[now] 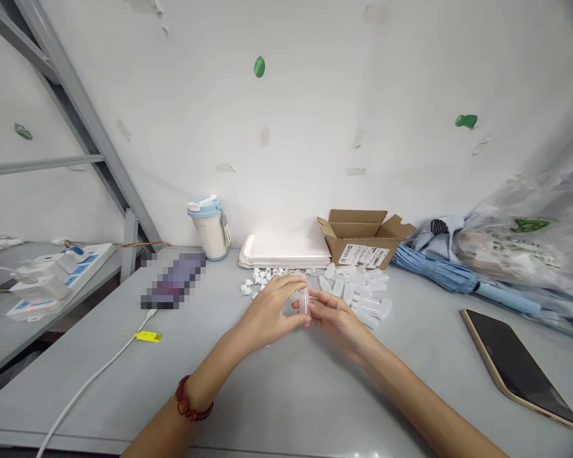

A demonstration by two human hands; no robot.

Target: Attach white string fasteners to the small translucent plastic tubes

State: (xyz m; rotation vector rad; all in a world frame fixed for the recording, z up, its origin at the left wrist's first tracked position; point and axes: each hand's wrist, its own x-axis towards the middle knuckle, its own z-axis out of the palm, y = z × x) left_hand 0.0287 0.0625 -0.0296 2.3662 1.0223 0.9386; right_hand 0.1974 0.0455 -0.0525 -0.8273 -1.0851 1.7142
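Observation:
Between both hands, over the grey desk, is a small translucent plastic bottle (304, 301), held upright. My left hand (272, 312) pinches it from the left, fingers at its top and thumb near its bottom. From the right, my right hand (337, 318) has its fingertips closed on the bottle's side. Small white plastic caps (261, 276) lie scattered just behind my left hand. A loose pile of similar translucent bottles (363, 292) spreads behind my right hand. My fingers hide part of the held bottle, and I cannot make out its top.
Against the wall stand a cream and blue tumbler (211, 229), a stack of white padded envelopes (286, 250) and an open cardboard box (363, 245). A blue umbrella (434, 270) and a plastic bag (516, 235) lie right. One phone (518, 362) is nearby; a cable (100, 369) crosses the left side.

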